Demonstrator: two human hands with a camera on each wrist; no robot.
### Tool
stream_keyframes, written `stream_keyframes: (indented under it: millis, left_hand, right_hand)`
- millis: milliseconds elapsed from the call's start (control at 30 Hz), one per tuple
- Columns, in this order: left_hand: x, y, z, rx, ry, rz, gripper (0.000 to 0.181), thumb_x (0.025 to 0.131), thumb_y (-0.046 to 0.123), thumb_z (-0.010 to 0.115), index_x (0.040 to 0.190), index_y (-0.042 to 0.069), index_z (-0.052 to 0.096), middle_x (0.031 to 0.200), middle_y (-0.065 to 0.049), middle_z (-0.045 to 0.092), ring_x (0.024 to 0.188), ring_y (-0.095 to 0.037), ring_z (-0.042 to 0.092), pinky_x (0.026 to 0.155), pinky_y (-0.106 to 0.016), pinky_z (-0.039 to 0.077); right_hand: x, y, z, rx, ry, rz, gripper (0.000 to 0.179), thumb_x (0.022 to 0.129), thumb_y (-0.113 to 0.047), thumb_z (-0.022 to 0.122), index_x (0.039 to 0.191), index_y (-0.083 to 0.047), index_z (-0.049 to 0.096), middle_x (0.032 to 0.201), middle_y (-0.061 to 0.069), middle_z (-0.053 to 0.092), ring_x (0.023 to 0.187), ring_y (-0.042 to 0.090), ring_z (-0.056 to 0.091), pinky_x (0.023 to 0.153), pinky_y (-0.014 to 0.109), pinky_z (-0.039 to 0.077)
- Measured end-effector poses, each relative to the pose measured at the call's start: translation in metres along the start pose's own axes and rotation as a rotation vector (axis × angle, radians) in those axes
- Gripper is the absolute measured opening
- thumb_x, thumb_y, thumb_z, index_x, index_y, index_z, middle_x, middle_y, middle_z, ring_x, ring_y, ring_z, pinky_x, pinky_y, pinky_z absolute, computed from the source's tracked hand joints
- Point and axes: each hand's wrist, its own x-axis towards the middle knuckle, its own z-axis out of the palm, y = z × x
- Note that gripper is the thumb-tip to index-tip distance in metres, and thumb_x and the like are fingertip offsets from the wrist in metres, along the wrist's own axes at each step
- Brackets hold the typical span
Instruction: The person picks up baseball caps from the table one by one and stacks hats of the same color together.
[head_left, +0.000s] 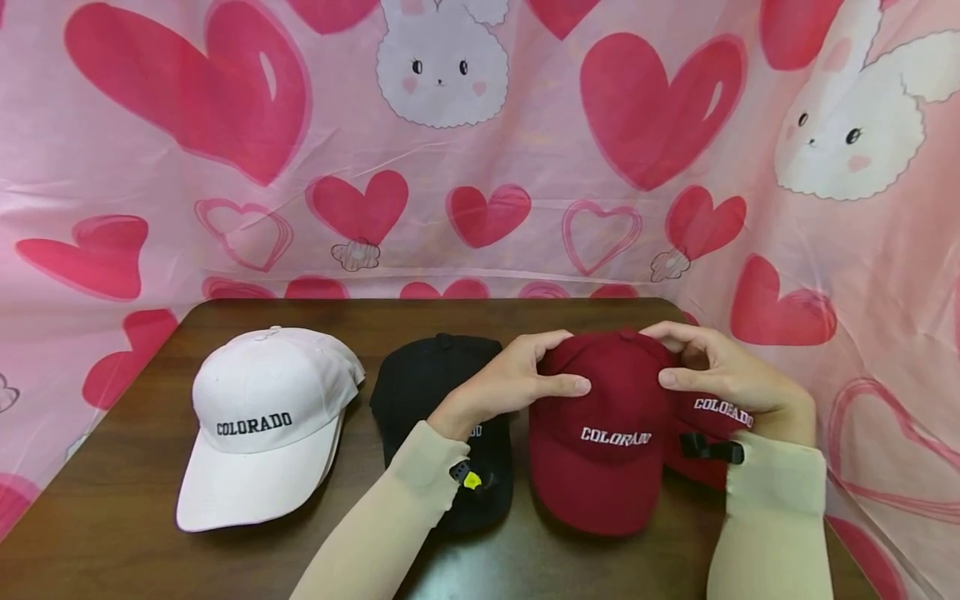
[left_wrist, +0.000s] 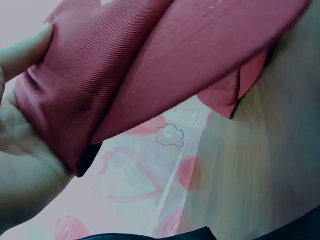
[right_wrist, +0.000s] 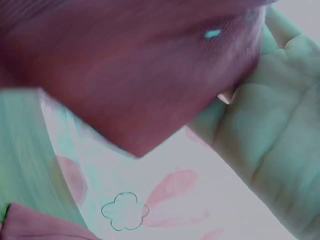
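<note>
A dark red cap (head_left: 600,483) lettered COLORADO is held between both hands, its brim toward me. My left hand (head_left: 517,375) grips its left side, thumb on the front and fingers behind. On its right side my right hand (head_left: 731,375) pinches the crown the same way. In the left wrist view the cap (left_wrist: 90,60) shows its brim raised above the table, the left hand (left_wrist: 25,170) at its side edge. The cap (right_wrist: 125,90) looks blurred in the right wrist view, beside the right palm (right_wrist: 280,125).
Another red cap (head_left: 693,450) sits behind the right hand, partly covered. A black cap (head_left: 420,383) lies under the left forearm. White caps (head_left: 255,475), apparently stacked, stand at the left of the wooden table (head_left: 97,500). A pink heart-print cloth (head_left: 525,158) hangs behind.
</note>
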Motion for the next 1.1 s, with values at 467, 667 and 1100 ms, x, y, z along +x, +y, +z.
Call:
stream_keyframes:
  millis: [467,667,1100]
  left_hand:
    - [0.003,-0.002,-0.001,-0.113,0.128,-0.037,0.039,0.100,0.019,0.075,0.136,0.014,0.063,0.123,-0.009,0.072,0.107,-0.024,0.073,0.093,-0.038,0.061]
    - [0.008,-0.010,0.004,-0.035,0.239,-0.091,0.037,0.098,0.023,0.078,0.132,0.017,0.064,0.119,-0.003,0.072,0.105,-0.020,0.072,0.089,-0.035,0.060]
    - [0.012,-0.023,0.011,0.158,0.363,-0.222,0.032,0.107,0.021,0.066,0.138,0.020,0.059,0.126,0.000,0.066,0.109,-0.015,0.067,0.097,-0.038,0.056]
  right_hand:
    - [0.008,0.015,0.000,0.153,0.066,-0.023,0.053,0.099,0.011,0.057,0.149,-0.005,0.051,0.123,0.013,0.072,0.102,0.030,0.076,0.081,0.044,0.065]
    - [0.014,0.034,-0.002,0.204,0.095,-0.027,0.051,0.101,0.011,0.054,0.150,-0.004,0.051,0.126,0.010,0.072,0.105,0.025,0.075,0.084,0.038,0.064]
    - [0.023,0.072,0.000,0.292,0.105,0.015,0.048,0.105,0.009,0.052,0.150,-0.007,0.054,0.130,0.001,0.071,0.109,0.016,0.073,0.089,0.031,0.061]
